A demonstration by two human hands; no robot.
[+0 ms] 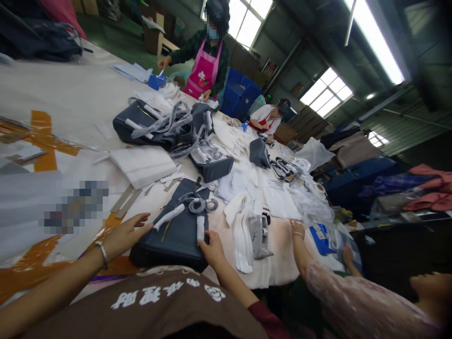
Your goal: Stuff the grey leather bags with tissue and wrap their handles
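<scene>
Long desk [70, 89] under white sheet, crowded with bags and wrapping. Dark grey handbag [169, 249] lies flat at near desk edge, between both hands. Left hand [123, 238] open, fingers [141, 226] spread at bag's upper left, beside foam-wrapped strap [169, 216]. Right hand [213, 249] at bag's right edge, fingers [205, 243] against it; grip unclear. Open desk left of bag; white padding [242, 235] just right. Co-worker's hand [297, 230] farther right.
</scene>
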